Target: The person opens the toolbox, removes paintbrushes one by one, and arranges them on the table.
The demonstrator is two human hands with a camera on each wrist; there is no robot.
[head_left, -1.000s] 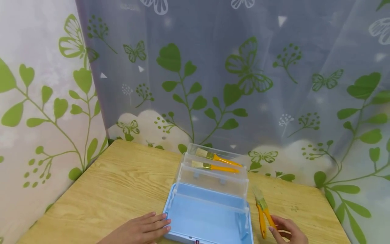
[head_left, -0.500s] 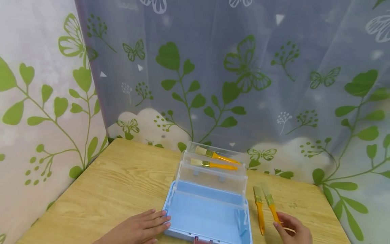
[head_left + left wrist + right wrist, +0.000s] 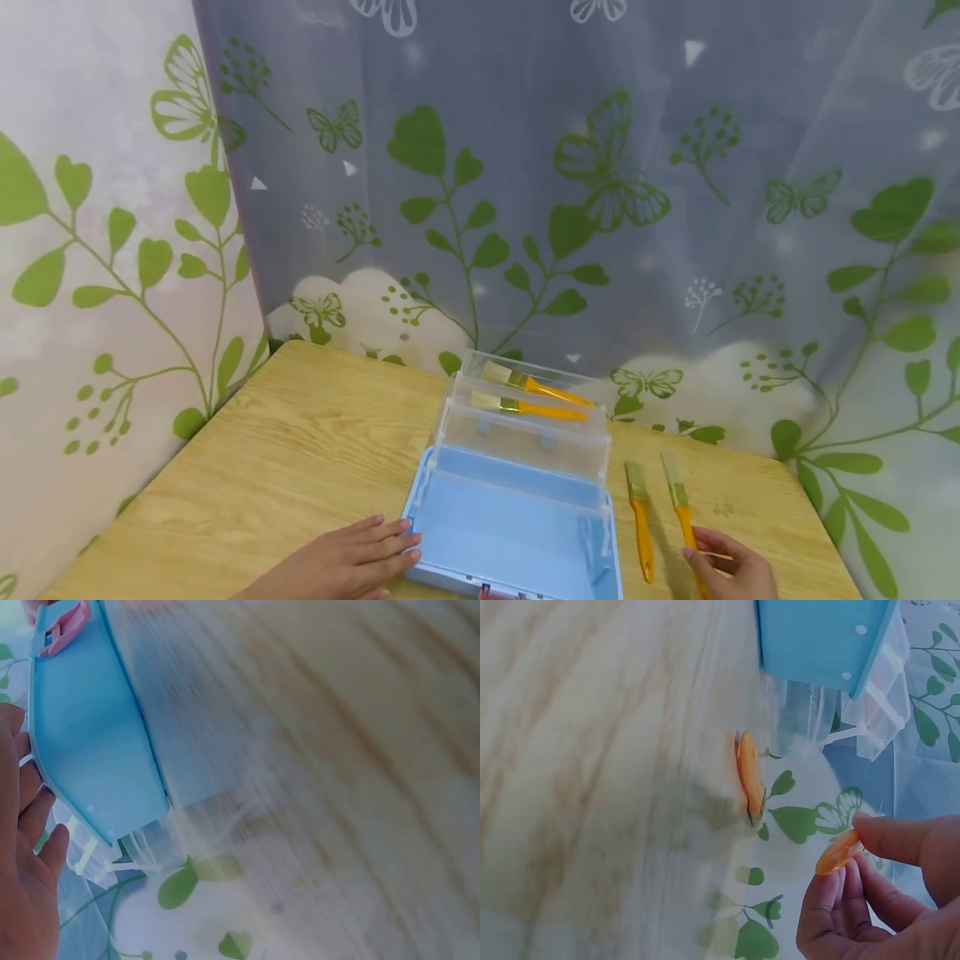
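Note:
My right hand (image 3: pixel 737 568) pinches the orange handle of a paintbrush (image 3: pixel 683 521), its pale bristles pointing toward the back of the table. Just left of it, a second paintbrush (image 3: pixel 641 537) lies on the wood, seen end-on in the right wrist view. With fingers straight, my left hand (image 3: pixel 341 560) rests against the left wall of a blue box (image 3: pixel 510 525); the left wrist view also has those fingertips along the box's edge. Clear trays (image 3: pixel 525 458) stand raised behind the box. Two more orange-handled paintbrushes, one upper (image 3: pixel 543 389) and one lower (image 3: pixel 551 412), lie in them.
The box stands on a wooden table (image 3: pixel 300 433). A patterned curtain (image 3: pixel 510 208) hangs behind the table and on its left side. At the box's front edge there is a pink latch (image 3: pixel 69 628).
My right hand has moved right with its paintbrush, parting it from the other one, which stays on the table. My left hand keeps its place on the box.

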